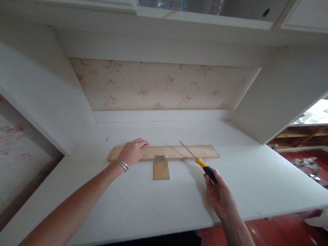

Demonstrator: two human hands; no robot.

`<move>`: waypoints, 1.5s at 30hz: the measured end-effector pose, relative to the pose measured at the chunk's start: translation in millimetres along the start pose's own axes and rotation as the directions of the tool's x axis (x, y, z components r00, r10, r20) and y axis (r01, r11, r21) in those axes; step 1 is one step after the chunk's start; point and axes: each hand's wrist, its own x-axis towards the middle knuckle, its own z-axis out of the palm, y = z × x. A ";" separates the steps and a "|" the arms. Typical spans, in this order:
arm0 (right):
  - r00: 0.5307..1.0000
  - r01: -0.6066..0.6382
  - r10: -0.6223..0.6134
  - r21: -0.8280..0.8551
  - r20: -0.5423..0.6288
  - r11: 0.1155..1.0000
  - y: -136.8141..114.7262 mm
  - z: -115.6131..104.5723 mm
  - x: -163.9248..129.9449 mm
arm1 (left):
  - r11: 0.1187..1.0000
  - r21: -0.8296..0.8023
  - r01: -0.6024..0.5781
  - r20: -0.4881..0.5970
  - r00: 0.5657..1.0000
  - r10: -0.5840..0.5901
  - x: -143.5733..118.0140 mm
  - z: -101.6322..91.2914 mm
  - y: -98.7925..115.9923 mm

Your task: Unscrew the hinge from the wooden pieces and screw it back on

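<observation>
A long wooden board (176, 152) lies across the white desktop. My left hand (132, 150), bracelets at the wrist, rests over its left part with bent fingers closed on the board; the fingertips are partly hidden. A metal hinge (160, 158) at the board's near edge joins it to a small wooden piece (161, 170), which lies toward me. My right hand (220, 195) is closed around the black and yellow handle of a screwdriver (202, 163). The screwdriver's shaft points up and left, above the right half of the board, its tip apart from the hinge.
A small dark screw-like bit (107, 138) lies on the white desktop (148, 210), left of the board. White side panels (42, 80) flank the desk. Above hangs a cabinet with an open shelf (202, 16) holding clear bottles. Reddish flooring (284, 239) shows at lower right.
</observation>
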 end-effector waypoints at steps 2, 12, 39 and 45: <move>1.000 0.000 0.000 0.013 -0.021 1.000 1.2 -2.7 1.1 | 0.995 0.021 0.100 -0.073 0.993 -0.098 -3.9 -11.1 -38.7; 0.997 0.033 -0.034 -0.022 -0.063 0.999 21.1 12.7 -4.5 | 0.773 0.237 0.589 -0.137 0.808 -0.574 -43.4 -47.6 -186.0; 0.992 0.057 -0.063 -0.055 -0.113 0.997 29.9 16.6 -8.8 | 0.729 0.253 0.636 -0.088 0.766 -0.637 -46.5 -31.1 -230.5; 0.982 0.182 -0.185 -0.083 -0.032 0.980 20.8 29.9 -9.2 | 0.737 0.008 0.675 -0.173 0.727 -0.664 -51.7 -39.4 -198.4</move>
